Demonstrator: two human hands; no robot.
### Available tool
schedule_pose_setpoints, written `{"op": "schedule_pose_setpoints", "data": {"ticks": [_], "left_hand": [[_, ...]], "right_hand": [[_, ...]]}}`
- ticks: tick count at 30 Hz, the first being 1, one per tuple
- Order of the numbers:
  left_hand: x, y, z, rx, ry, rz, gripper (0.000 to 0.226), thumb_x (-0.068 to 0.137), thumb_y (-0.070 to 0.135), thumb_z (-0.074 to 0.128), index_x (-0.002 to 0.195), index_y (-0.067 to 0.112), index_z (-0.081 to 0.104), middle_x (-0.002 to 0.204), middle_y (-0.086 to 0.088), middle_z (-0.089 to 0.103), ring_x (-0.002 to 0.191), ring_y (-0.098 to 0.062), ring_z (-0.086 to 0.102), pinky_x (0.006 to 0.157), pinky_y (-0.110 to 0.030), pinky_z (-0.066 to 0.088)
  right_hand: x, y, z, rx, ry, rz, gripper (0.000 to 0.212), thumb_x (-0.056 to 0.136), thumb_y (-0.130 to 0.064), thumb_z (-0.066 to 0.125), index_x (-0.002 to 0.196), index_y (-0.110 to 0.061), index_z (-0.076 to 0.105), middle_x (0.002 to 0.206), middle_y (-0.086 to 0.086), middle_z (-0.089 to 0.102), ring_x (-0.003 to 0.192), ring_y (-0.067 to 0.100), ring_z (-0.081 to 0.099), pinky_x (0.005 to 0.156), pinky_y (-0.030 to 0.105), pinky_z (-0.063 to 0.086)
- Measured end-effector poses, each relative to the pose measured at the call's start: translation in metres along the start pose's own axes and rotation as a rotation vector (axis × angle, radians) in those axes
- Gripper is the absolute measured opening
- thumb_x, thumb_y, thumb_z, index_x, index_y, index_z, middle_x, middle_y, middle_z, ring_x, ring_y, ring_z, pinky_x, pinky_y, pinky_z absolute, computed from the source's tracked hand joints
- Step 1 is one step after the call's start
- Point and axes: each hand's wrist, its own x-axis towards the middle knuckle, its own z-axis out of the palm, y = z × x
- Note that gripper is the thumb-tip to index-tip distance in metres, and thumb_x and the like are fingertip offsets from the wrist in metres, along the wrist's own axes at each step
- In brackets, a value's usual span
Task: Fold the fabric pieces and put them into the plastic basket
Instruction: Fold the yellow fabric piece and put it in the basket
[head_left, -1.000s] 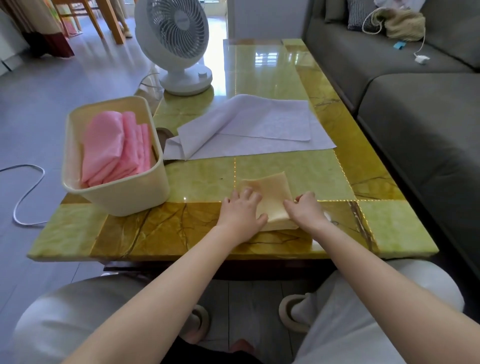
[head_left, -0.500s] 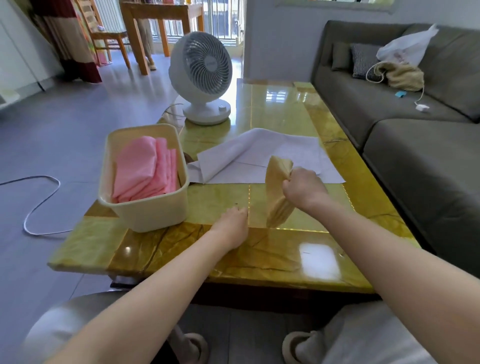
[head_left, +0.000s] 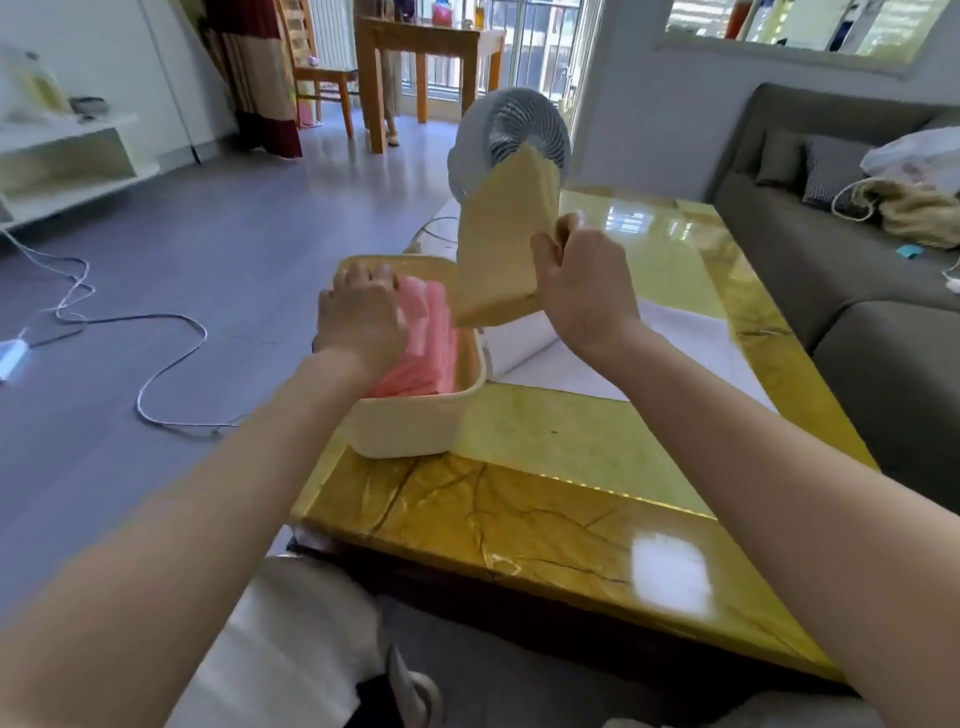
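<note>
A white cable (head_left: 166, 364) snakes over the grey floor (head_left: 234, 234) at the far left. Next comes the left hand (head_left: 361, 317), lying palm-down on the stack of folded pink fabric pieces (head_left: 436, 338) inside the cream plastic basket (head_left: 410, 428). Its fingers are lightly bent over the top of the stack and press on it; whether they grip anything is not clear. The basket sits at the left edge of the glossy green-and-yellow stone table (head_left: 545, 519). Just right of it, the right hand (head_left: 584, 291) has fingers and thumb closed on the right edge of a folded tan fabric piece (head_left: 501, 254). It holds the piece in the air, tilted, with the lower corner over the basket's right rim. Behind the piece stands a white round fan (head_left: 524, 124). A white fabric sheet (head_left: 675, 358) lies on the table beyond the right hand, and a grey sofa (head_left: 831, 260) runs along the right.
</note>
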Motion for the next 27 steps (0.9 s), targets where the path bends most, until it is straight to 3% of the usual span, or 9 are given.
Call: {"op": "schedule_pose_setpoints", "data": {"ticks": [5,8,10,12,15,18,20,23,27], "left_hand": [[-0.002,-0.053,0.015,-0.14,-0.115,-0.221,0.04,0.093,0.008,0.039,0.132,0.003,0.044,0.13,-0.023,0.039,0.12,-0.039,0.038,0.1,-0.043,0.033],[-0.007,-0.064,0.019,-0.306,-0.097,-0.214,0.023,0.095,0.005,0.038,0.106,-0.005,0.054,0.111,-0.027,0.054,0.106,-0.04,0.051,0.081,-0.038,0.038],[-0.009,-0.068,0.017,-0.385,-0.101,-0.225,0.017,0.092,0.001,0.038,0.088,0.002,0.054,0.1,-0.022,0.058,0.095,-0.036,0.053,0.071,-0.031,0.034],[-0.011,-0.072,0.015,-0.484,-0.093,-0.225,0.022,0.093,0.005,0.04,0.108,0.005,0.056,0.108,-0.02,0.061,0.099,-0.034,0.054,0.073,-0.027,0.034],[-0.012,-0.074,0.016,-0.527,-0.091,-0.212,0.033,0.098,0.01,0.039,0.129,0.006,0.051,0.112,-0.023,0.062,0.106,-0.035,0.055,0.077,-0.03,0.039],[-0.011,-0.074,0.019,-0.531,-0.083,-0.215,0.033,0.097,0.012,0.039,0.128,0.006,0.051,0.11,-0.022,0.063,0.103,-0.035,0.057,0.08,-0.034,0.042],[-0.012,-0.073,0.02,-0.515,-0.066,-0.213,0.031,0.097,0.012,0.039,0.126,0.006,0.051,0.111,-0.019,0.062,0.103,-0.034,0.057,0.084,-0.038,0.044],[-0.014,-0.069,0.022,-0.496,-0.048,-0.212,0.03,0.097,0.012,0.039,0.125,0.006,0.05,0.119,-0.017,0.059,0.108,-0.03,0.055,0.091,-0.042,0.046],[-0.017,-0.063,0.02,-0.405,-0.071,-0.225,0.033,0.097,0.012,0.037,0.128,0.006,0.046,0.128,-0.016,0.049,0.116,-0.031,0.048,0.099,-0.043,0.04]], "right_hand": [[0.009,-0.037,0.039,0.29,-0.028,0.041,0.021,0.098,-0.021,0.042,0.097,-0.004,0.053,0.079,0.001,0.052,0.077,0.02,0.048,0.071,0.03,0.037],[0.011,-0.04,0.073,0.453,-0.18,0.211,0.028,0.095,-0.019,0.045,0.068,-0.012,0.049,0.062,-0.001,0.047,0.061,0.018,0.045,0.063,0.031,0.037],[0.006,-0.029,0.096,0.339,-0.351,0.323,0.035,0.093,-0.018,0.046,0.058,-0.015,0.042,0.06,0.003,0.045,0.063,0.022,0.045,0.063,0.031,0.038],[0.0,-0.015,0.111,0.142,-0.471,0.381,0.029,0.092,-0.02,0.047,0.064,-0.01,0.047,0.073,0.009,0.05,0.076,0.024,0.048,0.068,0.03,0.036],[-0.001,-0.004,0.114,0.043,-0.48,0.39,0.02,0.092,-0.023,0.049,0.083,-0.006,0.055,0.086,0.013,0.057,0.085,0.027,0.054,0.07,0.029,0.037],[0.003,-0.008,0.114,-0.007,-0.417,0.275,0.025,0.089,-0.015,0.055,0.11,-0.002,0.051,0.113,0.017,0.055,0.112,0.032,0.051,0.086,0.033,0.04],[0.001,-0.013,0.114,-0.133,-0.32,0.048,0.037,0.087,-0.005,0.054,0.123,-0.002,0.045,0.128,0.016,0.045,0.122,0.031,0.04,0.097,0.034,0.035],[-0.009,-0.013,0.116,-0.26,-0.307,-0.273,0.026,0.093,-0.009,0.045,0.115,-0.01,0.06,0.122,0.008,0.051,0.117,0.028,0.042,0.097,0.034,0.036],[-0.016,-0.005,0.122,-0.297,-0.511,-0.215,0.035,0.1,-0.022,0.032,0.109,-0.014,0.065,0.114,0.006,0.059,0.108,0.026,0.05,0.09,0.04,0.045]]}}
